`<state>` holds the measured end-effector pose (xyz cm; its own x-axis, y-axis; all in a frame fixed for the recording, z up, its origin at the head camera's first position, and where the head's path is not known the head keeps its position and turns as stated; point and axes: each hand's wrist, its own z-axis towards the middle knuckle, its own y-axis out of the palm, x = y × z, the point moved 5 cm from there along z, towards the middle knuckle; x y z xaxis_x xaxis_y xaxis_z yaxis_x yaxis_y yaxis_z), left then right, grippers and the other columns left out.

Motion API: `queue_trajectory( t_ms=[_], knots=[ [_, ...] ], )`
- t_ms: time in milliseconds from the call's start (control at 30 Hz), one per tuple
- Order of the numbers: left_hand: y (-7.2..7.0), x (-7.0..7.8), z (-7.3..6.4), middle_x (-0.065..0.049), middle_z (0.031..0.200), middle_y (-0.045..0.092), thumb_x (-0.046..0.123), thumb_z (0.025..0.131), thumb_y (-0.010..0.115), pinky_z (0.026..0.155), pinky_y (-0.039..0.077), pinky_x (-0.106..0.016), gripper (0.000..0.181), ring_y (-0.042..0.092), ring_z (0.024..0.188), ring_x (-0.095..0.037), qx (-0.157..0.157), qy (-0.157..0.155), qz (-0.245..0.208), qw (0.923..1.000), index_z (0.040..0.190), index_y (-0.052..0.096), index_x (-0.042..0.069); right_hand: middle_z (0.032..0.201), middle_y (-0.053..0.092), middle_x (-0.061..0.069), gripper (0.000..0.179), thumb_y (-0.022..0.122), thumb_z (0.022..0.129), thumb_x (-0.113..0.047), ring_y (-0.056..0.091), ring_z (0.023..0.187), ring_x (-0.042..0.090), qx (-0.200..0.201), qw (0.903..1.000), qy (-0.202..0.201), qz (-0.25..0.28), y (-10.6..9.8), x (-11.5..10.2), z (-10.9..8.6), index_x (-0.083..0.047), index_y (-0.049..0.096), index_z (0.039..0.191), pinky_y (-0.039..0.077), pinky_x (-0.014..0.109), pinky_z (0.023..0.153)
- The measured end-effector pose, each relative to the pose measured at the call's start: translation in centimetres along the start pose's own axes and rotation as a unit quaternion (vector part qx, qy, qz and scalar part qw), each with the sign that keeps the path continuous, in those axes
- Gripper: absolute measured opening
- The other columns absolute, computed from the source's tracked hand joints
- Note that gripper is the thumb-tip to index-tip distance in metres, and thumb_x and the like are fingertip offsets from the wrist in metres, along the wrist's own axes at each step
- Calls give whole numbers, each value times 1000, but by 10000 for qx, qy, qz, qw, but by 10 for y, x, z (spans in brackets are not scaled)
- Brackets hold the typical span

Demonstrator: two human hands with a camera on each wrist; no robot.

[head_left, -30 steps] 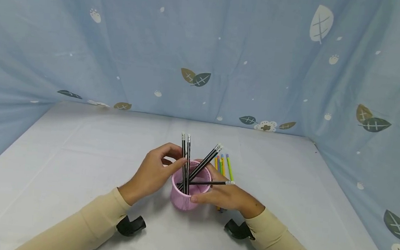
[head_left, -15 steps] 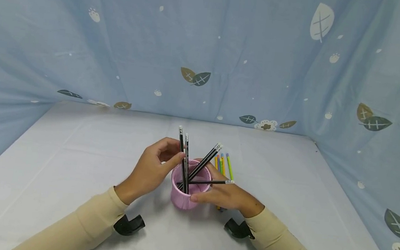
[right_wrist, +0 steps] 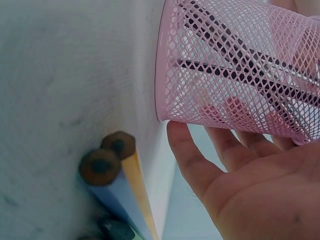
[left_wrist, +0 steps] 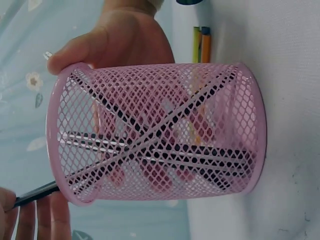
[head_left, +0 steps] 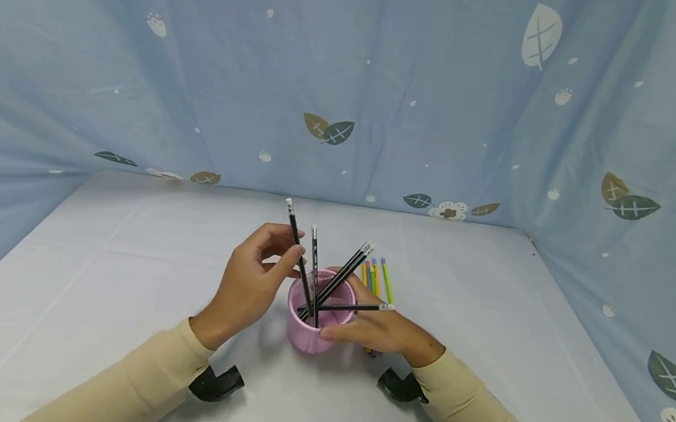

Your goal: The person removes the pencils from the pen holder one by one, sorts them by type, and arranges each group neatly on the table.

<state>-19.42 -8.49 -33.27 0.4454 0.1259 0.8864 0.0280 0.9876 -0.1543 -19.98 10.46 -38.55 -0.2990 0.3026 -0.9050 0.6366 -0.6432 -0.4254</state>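
A pink mesh pencil cup [head_left: 306, 339] stands on the white table, holding several black pencils with white eraser ends. My left hand [head_left: 250, 277] pinches one black pencil [head_left: 295, 227] near its upper part; its lower end is still inside the cup, leaning left. In the left wrist view that pencil [left_wrist: 35, 194] crosses the cup rim between thumb and fingers. My right hand [head_left: 378, 330] grips the cup from the right, thumb at the near rim. In the right wrist view its fingers [right_wrist: 192, 155] curve round behind the mesh [right_wrist: 220, 75].
Several coloured pencils [head_left: 388, 282] in yellow, orange and green lie on the table right of the cup, partly behind my right hand. A blue leaf-print curtain [head_left: 350, 71] hangs at the back and sides. Black wrist mounts [head_left: 217, 384] sit under both sleeves.
My left hand has moved up and left, drawing one black pencil higher out of the cup and tilting it away from its neighbour. My right hand keeps its hold on the cup.
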Motion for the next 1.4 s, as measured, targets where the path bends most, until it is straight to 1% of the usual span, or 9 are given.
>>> queue_trajectory(
  t_ms=[233,500,633,800,900,1000,1167,1300,1400],
  knots=[
    [-8,9,0,-10,106,63,12,99,63,73,63,-31,25,67,94,-16,417,208,-49,9989,123,59,5,137,56,-9,79,78,86,-33,51,129,10,6,9999,103,20,1,2,0,-29,31,149,37,47,116],
    [-16,32,-2,-7,100,61,3,99,59,70,63,-33,25,67,91,-13,682,809,-155,9943,123,56,-4,146,45,-10,80,79,84,-32,41,138,10,20,9998,130,-180,1,0,3,-28,32,149,32,45,119],
    [-21,41,-1,-5,100,60,3,100,58,69,63,-33,27,67,92,-15,734,821,-276,9935,125,54,-7,144,48,-9,80,79,85,-30,45,135,10,13,9999,29,-169,1,0,3,-27,32,149,35,44,117],
    [-30,42,2,-7,100,60,5,101,57,64,63,-36,29,67,87,-17,808,568,-585,9934,127,53,-5,141,52,-7,79,78,86,-26,50,131,12,-35,9999,-108,-63,1,-1,3,-26,31,150,38,42,115],
    [-35,40,5,-10,99,60,8,101,57,61,62,-39,28,67,82,-18,816,385,-706,9934,127,54,-1,142,50,-9,79,79,85,-27,46,134,10,7,9999,-68,-159,1,-1,3,-29,32,149,35,42,118],
    [-38,37,9,-11,99,60,14,102,58,61,62,-41,26,68,79,-18,742,97,-752,9944,126,55,5,144,47,-11,78,79,85,-29,41,138,9,32,9996,-43,-266,0,-1,3,-30,33,148,31,44,120],
    [-39,24,14,-8,101,60,23,103,57,64,63,-42,27,67,83,-16,289,-609,-829,9943,126,53,9,143,48,-7,77,78,86,-30,42,137,11,44,9997,47,-224,-1,1,1,-28,33,148,31,42,119],
    [-37,11,16,-9,104,60,26,103,57,68,63,-42,33,66,86,-18,-177,-1193,-729,9900,131,53,9,140,53,-4,79,78,86,-29,46,133,14,68,9999,68,-134,-2,2,0,-26,31,149,34,40,117],
    [-35,2,17,-9,111,60,28,103,57,69,63,-41,36,66,86,-19,-443,-1482,-555,9864,133,53,8,139,54,-4,80,79,85,-29,46,133,15,120,9997,89,-177,-3,2,0,-26,30,149,35,42,116]
  ],
)
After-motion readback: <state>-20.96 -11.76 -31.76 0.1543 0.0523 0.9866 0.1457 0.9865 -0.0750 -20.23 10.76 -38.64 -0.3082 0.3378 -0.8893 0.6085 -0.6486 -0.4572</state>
